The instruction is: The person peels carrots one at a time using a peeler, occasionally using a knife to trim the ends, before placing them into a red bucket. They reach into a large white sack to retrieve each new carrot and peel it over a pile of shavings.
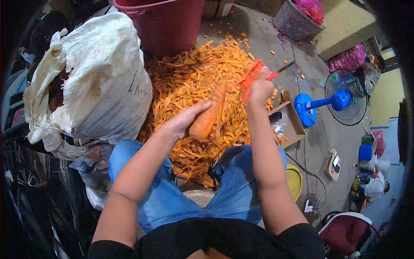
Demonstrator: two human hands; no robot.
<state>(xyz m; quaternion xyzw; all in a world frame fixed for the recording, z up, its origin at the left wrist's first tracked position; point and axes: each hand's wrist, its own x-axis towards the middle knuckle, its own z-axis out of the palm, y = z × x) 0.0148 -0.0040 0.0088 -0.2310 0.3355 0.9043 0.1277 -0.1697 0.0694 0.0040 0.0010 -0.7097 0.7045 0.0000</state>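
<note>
My left hand (pixel 188 118) is wrapped round a large carrot (pixel 209 115), which points up and away from me over the peel heap. My right hand (pixel 260 91), just beyond and to the right of the carrot, is closed on a red peeler (pixel 251 77). A thin dark end sticks out past that fist, and motion blurs the tool's finer shape. Below both hands a big heap of orange carrot peelings (pixel 185 86) covers the floor between and beyond my knees.
A white woven sack (pixel 108 69) stands at left, beside a red tub (pixel 159 26). To the right are a cardboard box (pixel 293 127), a blue fan (pixel 306 110) and a yellow lid (pixel 294 179). A grey basket (pixel 293 21) stands farther back. Another person (pixel 374 186) is far right.
</note>
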